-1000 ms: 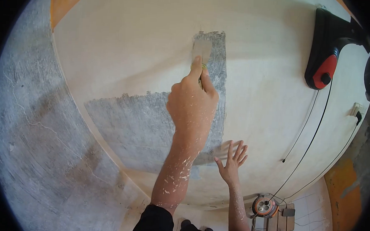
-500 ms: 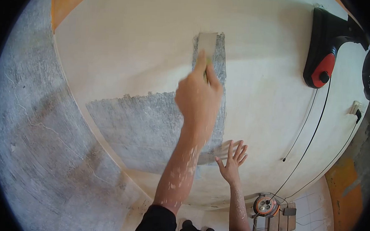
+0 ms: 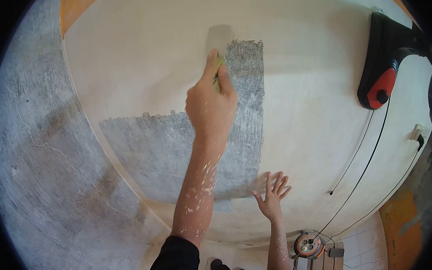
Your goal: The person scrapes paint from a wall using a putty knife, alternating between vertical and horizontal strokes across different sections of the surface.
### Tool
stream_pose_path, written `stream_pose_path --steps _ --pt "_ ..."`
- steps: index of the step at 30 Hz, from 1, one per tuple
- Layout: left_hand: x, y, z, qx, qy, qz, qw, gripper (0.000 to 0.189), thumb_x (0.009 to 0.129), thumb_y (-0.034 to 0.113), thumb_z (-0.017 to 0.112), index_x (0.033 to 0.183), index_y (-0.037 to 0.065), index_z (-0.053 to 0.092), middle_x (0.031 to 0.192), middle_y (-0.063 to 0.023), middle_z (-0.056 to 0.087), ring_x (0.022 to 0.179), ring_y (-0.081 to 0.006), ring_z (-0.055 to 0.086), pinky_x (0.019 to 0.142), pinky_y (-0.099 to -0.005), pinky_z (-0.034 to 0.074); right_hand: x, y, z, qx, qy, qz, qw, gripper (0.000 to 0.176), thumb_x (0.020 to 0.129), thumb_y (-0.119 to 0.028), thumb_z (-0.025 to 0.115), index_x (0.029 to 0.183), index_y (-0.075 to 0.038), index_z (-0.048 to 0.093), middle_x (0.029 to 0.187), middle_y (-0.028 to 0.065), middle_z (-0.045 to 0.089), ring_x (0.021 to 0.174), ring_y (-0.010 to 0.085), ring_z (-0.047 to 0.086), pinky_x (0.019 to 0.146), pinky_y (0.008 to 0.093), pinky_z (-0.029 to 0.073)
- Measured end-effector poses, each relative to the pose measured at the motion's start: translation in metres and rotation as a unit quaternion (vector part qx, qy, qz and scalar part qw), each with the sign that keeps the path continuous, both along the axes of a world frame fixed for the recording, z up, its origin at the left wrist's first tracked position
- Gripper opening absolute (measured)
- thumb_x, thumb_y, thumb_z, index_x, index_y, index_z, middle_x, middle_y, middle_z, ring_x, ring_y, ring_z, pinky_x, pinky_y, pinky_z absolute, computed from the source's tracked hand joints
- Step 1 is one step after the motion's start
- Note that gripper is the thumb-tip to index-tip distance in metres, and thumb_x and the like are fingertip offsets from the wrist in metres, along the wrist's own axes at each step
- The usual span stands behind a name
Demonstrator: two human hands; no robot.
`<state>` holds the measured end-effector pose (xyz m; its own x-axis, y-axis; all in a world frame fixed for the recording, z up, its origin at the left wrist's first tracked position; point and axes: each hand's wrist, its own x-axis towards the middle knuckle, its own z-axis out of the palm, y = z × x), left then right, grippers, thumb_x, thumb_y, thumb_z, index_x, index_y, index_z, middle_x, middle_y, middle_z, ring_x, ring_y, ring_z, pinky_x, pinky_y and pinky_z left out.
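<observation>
Presumably light and stiff, the putty knife sits far, just left of the grey strip, the left hand with fingers curled round its handle, the apt hold; right hand spreads, holding nothing.

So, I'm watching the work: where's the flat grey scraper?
Head view, upper centre: the scraper is in the left hand, just left of the rough grey patch's top.

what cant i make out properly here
All in the head view:
Greenish scraper handle: mostly hidden by the left hand.
Flat grey blade: blurred; contact with the cream wall unclear.
Palm of right hand: hidden by its back.
Black-red plastic fan: cut off by lens edge.
</observation>
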<state>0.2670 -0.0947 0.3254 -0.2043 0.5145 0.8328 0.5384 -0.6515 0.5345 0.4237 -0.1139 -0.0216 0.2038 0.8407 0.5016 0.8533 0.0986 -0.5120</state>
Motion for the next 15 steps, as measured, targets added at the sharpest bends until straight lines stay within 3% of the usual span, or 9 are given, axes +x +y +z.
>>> stream_pose_path --steps 5,7,9,11,13,15 --pt "-0.017 -0.029 -0.078 -0.101 0.033 -0.020 0.994 0.040 0.102 0.023 0.054 0.138 0.005 0.057 0.111 -0.0209 0.071 0.098 -0.0239 0.072 0.086 -0.0342 0.054 0.012 0.013 -0.021 -0.022 -0.041 -0.006 0.999 0.082 0.097 -0.056 0.050 0.159 -0.016 0.013 0.162 0.0275 -0.010 0.146 0.0483 -0.021 0.107 0.0690 -0.021" --pt "-0.015 -0.037 -0.093 -0.193 0.029 -0.037 0.980 0.040 0.103 0.023 0.054 0.138 0.006 0.057 0.112 -0.0206 0.071 0.100 -0.0230 0.071 0.088 -0.0337 0.053 0.014 0.021 -0.031 -0.025 -0.036 -0.008 0.999 0.081 0.098 -0.055 0.049 0.159 -0.015 0.012 0.161 0.0288 -0.012 0.144 0.0497 -0.023 0.107 0.0691 -0.021" --pt "-0.018 -0.028 -0.091 -0.110 0.057 -0.009 0.992 0.041 0.102 0.025 0.054 0.139 0.009 0.056 0.090 -0.0164 0.072 0.077 -0.0201 0.071 0.067 -0.0323 0.052 0.016 0.025 -0.039 -0.046 -0.022 -0.007 0.999 0.081 0.099 -0.055 0.047 0.159 -0.014 0.011 0.160 0.0295 -0.014 0.143 0.0508 -0.026 0.107 0.0691 -0.022" --pt "-0.020 -0.016 -0.080 -0.039 0.064 0.012 0.997 0.041 0.101 0.025 0.054 0.140 0.011 0.056 0.079 -0.0144 0.072 0.066 -0.0185 0.071 0.057 -0.0314 0.052 0.021 0.031 -0.053 -0.019 -0.048 -0.019 0.999 0.080 0.100 -0.054 0.047 0.159 -0.014 0.010 0.160 0.0290 -0.017 0.142 0.0501 -0.028 0.107 0.0690 -0.022" --pt "-0.021 -0.005 -0.062 0.023 0.049 0.025 0.998 0.041 0.101 0.024 0.054 0.141 0.010 0.055 0.080 -0.0146 0.073 0.066 -0.0182 0.071 0.058 -0.0310 0.052 0.018 0.038 -0.064 0.018 -0.072 -0.031 0.997 0.080 0.100 -0.053 0.046 0.159 -0.014 0.009 0.159 0.0289 -0.019 0.142 0.0502 -0.030 0.106 0.0692 -0.022" --pt "-0.025 -0.006 -0.074 -0.007 0.027 -0.006 1.000 0.041 0.101 0.023 0.054 0.140 0.010 0.055 0.084 -0.0159 0.073 0.066 -0.0180 0.071 0.058 -0.0308 0.052 0.020 0.043 -0.071 0.069 -0.102 -0.046 0.991 0.080 0.100 -0.053 0.047 0.159 -0.013 0.009 0.158 0.0292 -0.021 0.141 0.0509 -0.031 0.106 0.0696 -0.022"
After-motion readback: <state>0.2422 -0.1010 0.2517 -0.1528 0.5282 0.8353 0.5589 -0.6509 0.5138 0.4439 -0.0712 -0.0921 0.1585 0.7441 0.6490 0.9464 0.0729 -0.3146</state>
